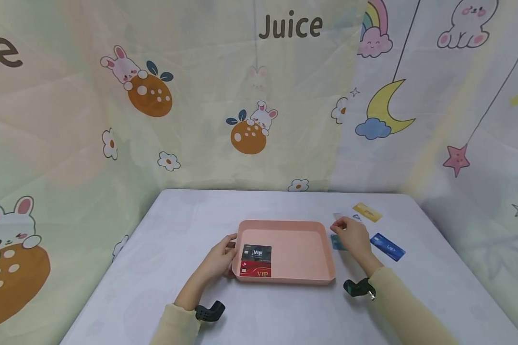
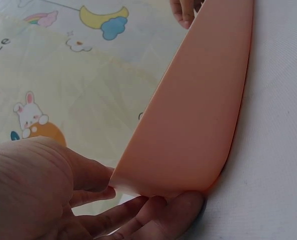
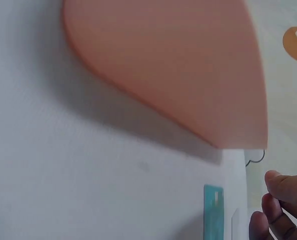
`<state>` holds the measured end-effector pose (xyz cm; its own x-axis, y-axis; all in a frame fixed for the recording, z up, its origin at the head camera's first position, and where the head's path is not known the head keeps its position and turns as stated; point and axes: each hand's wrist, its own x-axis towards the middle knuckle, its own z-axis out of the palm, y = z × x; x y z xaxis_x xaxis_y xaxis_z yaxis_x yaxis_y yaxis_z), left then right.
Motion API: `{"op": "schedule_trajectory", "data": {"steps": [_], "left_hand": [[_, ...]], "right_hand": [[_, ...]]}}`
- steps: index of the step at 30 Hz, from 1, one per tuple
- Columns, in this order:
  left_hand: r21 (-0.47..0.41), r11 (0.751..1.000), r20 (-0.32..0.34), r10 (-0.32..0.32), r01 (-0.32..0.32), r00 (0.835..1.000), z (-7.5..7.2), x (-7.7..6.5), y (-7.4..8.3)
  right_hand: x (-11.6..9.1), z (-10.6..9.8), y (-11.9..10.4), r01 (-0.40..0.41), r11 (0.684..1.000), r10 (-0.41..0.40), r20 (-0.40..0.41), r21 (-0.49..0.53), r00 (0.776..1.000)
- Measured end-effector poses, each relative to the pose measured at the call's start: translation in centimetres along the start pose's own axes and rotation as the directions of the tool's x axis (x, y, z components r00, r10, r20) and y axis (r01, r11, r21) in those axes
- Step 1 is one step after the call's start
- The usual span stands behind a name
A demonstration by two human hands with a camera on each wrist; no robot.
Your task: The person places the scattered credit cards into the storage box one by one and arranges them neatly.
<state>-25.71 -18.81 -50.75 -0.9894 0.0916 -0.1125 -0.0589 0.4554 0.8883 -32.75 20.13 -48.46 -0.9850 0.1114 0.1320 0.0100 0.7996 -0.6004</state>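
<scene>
My left hand [image 1: 222, 257] holds the left side of a pink tray [image 1: 302, 251], thumb at the rim and fingers against the outer wall in the left wrist view. Inside the tray's left part lie a black Vip card [image 1: 257, 252] and, just below it, a red VIP card [image 1: 255, 270]. Off the tray's right side my right hand [image 1: 353, 235] hovers with loosely bent fingers; nothing shows between thumb and fingers in the right wrist view. It partly covers a teal card [image 1: 336, 242] and a whitish card [image 1: 356, 217].
To the right of the right hand lies a blue card [image 1: 387, 247]. Farther back is a yellow card [image 1: 367, 212]. A white cloth covers the table [image 1: 285, 316], and printed curtains [image 1: 207, 96] stand behind it and along both sides.
</scene>
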Motion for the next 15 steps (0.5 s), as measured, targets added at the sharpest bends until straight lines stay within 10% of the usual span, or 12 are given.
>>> {"op": "schedule_trajectory", "data": {"steps": [15], "left_hand": [[-0.005, 1.0, 0.005, -0.008, 0.008, 1.0, -0.1, 0.0, 0.0]], "right_hand": [[0.1, -1.8, 3.5, 0.008, 0.999, -0.004, 0.137, -0.034, 0.991]]}}
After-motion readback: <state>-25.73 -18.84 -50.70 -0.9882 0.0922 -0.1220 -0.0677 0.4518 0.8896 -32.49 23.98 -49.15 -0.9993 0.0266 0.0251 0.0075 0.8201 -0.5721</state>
